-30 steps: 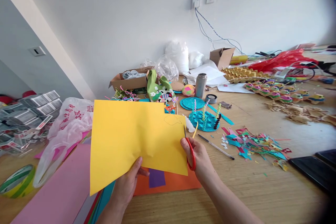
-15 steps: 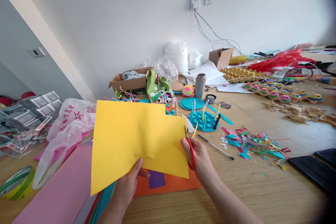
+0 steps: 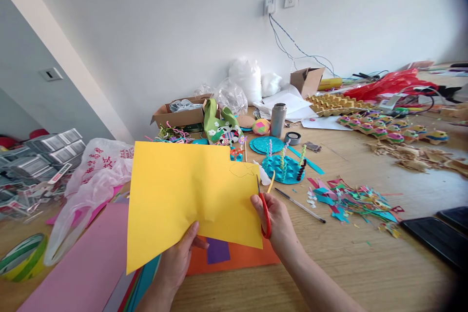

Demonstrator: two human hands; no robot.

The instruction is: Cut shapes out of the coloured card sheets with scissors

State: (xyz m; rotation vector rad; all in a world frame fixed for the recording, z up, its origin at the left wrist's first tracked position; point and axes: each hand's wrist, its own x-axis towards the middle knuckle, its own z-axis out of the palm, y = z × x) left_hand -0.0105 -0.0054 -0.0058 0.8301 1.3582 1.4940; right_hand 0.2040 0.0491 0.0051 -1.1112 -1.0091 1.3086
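A large sheet of yellow paper [image 3: 164, 195] is held up in front of me, with a notch cut from its upper right and a small fish outline drawn in pencil near that corner. My left hand [image 3: 181, 253] pinches its lower edge, thumb in front and fingers behind. My right hand [image 3: 276, 219] grips red-handled scissors [image 3: 266, 217], their blades upright at the sheet's right edge. A narrow yellow strip [image 3: 271, 181] stands just right of the blades. Beneath the sheet lie orange paper [image 3: 252, 259] and a purple piece [image 3: 218, 250].
A pen [image 3: 300, 204] and a heap of paper scraps [image 3: 353, 200] lie to the right, near a dark phone [image 3: 431, 241]. Behind stand a blue tray with pipe cleaners [image 3: 288, 175] and a metal bottle [image 3: 278, 121]. Pink paper [image 3: 84, 258] and a tape roll [image 3: 24, 258] are at left.
Almost nothing differs. The view has shifted very slightly, and the scissors sit a touch farther left against the paper's right edge. Both hands keep their holds.
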